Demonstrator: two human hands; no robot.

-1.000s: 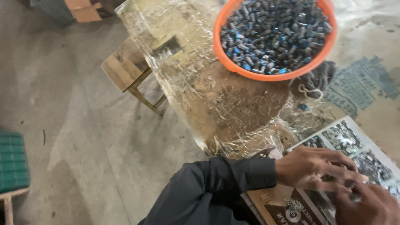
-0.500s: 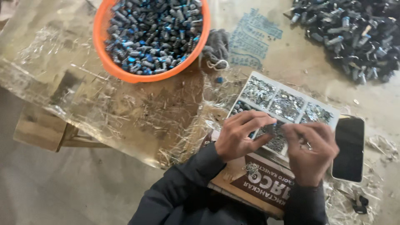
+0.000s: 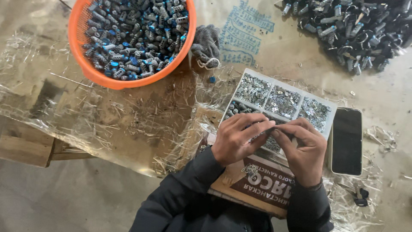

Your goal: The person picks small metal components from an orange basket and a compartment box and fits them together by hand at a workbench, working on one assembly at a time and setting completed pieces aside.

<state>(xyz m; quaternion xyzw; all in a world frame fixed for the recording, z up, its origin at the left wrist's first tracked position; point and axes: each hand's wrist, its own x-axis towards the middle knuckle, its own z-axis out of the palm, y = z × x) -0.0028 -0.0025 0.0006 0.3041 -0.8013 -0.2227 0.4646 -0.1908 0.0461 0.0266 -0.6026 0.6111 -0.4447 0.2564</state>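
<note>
Both hands meet over a divided cardboard tray (image 3: 330, 112). The left hand (image 3: 235, 138) and the right hand (image 3: 304, 146) pinch a small dark part (image 3: 272, 130) between their fingertips; it is too small and too covered by the fingers to tell what kind of part it is. Dark sleeves (image 3: 189, 193) run from the wrists out of the bottom edge.

Directly beneath the grip, the hands hide the tray's nearer compartments; just beyond the fingertips, three compartments hold small silvery metal pieces (image 3: 282, 99), too fine to make out singly. Under the wrists lies a brown printed carton (image 3: 262, 184), partly covered. Just right of the grip a black phone (image 3: 346, 141) lies face up, screen dark.

Further beyond the grip and to its left, a grey knit glove (image 3: 206, 43) rests against an orange plastic basin (image 3: 92, 71) full of grey and blue cylindrical parts, its top cut off by the frame. Far beyond to the right, a heap of dark parts (image 3: 352, 25) also runs off the edge. Clear crinkled plastic sheet (image 3: 107, 120) covers the table.
</note>
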